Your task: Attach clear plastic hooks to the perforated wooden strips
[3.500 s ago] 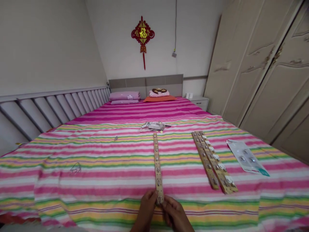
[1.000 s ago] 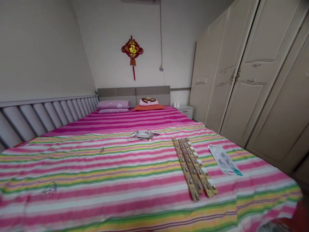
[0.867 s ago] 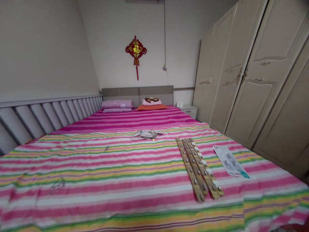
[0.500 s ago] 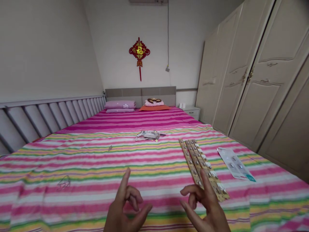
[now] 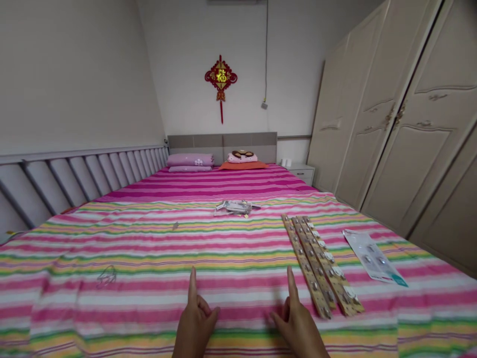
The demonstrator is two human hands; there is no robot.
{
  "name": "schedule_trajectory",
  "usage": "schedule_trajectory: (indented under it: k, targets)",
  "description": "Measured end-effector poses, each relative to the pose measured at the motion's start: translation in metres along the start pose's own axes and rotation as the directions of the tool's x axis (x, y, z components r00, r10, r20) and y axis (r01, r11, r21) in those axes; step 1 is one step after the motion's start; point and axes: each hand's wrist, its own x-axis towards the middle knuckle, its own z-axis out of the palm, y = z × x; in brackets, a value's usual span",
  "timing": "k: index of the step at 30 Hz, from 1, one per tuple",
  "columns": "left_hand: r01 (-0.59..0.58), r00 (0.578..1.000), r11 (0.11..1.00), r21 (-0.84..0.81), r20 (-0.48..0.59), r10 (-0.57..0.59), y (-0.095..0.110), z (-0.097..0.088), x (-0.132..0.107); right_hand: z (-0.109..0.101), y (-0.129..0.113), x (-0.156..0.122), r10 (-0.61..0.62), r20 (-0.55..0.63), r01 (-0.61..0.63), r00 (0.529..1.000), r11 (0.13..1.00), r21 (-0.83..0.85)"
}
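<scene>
Fig.: my left hand [image 5: 194, 325] & right hand [image 5: 298, 325] hover empty over the striped sheet [image 5: 149, 258], index fingers out, others curled; wooden strips [image 5: 320, 266] lie flat just right, w/ snaps up.

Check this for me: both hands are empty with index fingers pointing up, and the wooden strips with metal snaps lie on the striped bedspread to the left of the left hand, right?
Not quite. In the head view the wooden strips with metal snaps lie to the right of the right hand, not left of the left hand. The rest holds: both hands are empty, index fingers up, over the striped bedspread.
</scene>
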Motion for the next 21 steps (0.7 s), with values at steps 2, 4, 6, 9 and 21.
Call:
schedule_trajectory:
  k: [2, 4, 6, 9, 21]
  targets:
    - [0.006, 1.0, 1.0, 0.01, 0.002, -0.006, -0.004, 0.002, 0.0, 0.003, 0.005, -0.002, 0.019, 0.017, -0.019, 1.0, 1.0, 0.005]
    - [0.008, 1.0, 1.0, 0.012, 0.008, -0.008, -0.006, 0.004, 0.0, 0.004, 0.008, -0.003, 0.028, 0.03, -0.028, 0.999, 0.999, 0.016]
    - [0.013, 1.0, 1.0, 0.019, 0.017, -0.013, -0.006, 0.006, 0.001, 0.004, 0.011, -0.004, 0.027, 0.029, -0.028, 0.999, 0.999, 0.017]
    - [0.013, 0.999, 0.999, 0.03, 0.032, -0.014, -0.006, 0.007, 0.002, 0.005, 0.015, -0.003, 0.026, 0.027, -0.026, 0.999, 1.0, -0.009]
    - [0.004, 0.983, 1.0, -0.003, 0.186, -0.003, -0.034, 0.03, -0.021, -0.019, 0.036, -0.036, 0.3, -0.101, -0.211, 0.949, 0.838, 0.502]
